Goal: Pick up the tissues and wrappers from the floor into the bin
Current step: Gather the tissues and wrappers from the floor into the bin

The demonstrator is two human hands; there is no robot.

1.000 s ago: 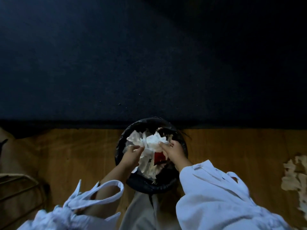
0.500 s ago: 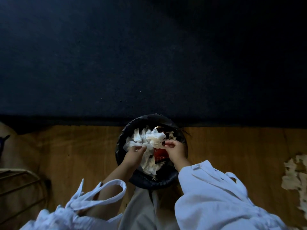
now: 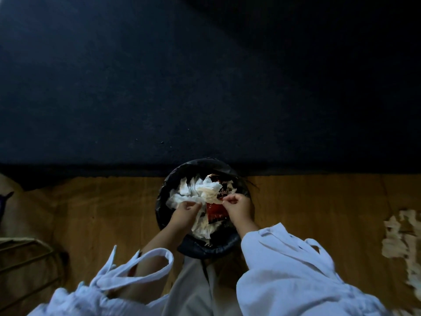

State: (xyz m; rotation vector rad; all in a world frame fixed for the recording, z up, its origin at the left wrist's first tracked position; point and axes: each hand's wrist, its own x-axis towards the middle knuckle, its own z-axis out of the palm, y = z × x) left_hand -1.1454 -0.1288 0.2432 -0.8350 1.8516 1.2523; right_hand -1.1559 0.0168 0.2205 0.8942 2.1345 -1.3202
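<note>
Head view: the bin (image 3: 205,249) sits at six o'clock. The left hand (image 3: 184,213) and right hand (image 3: 237,207) each hold a narrow pinching grip on the tissues (image 3: 198,190), with the red wrapper (image 3: 215,213) between them, seemingly so the bundle falls inside the rim.

The brown wooden floor (image 3: 102,213) is carrying a round black plastic-lined bin (image 3: 205,249), which is standing just at the edge of a wide dark blue textile surface (image 3: 182,87). On the right, a pale ragged patch (image 3: 401,238) is showing on the wood. At the far left, a thin metal wire rack (image 3: 27,258) is sitting on the floor.
</note>
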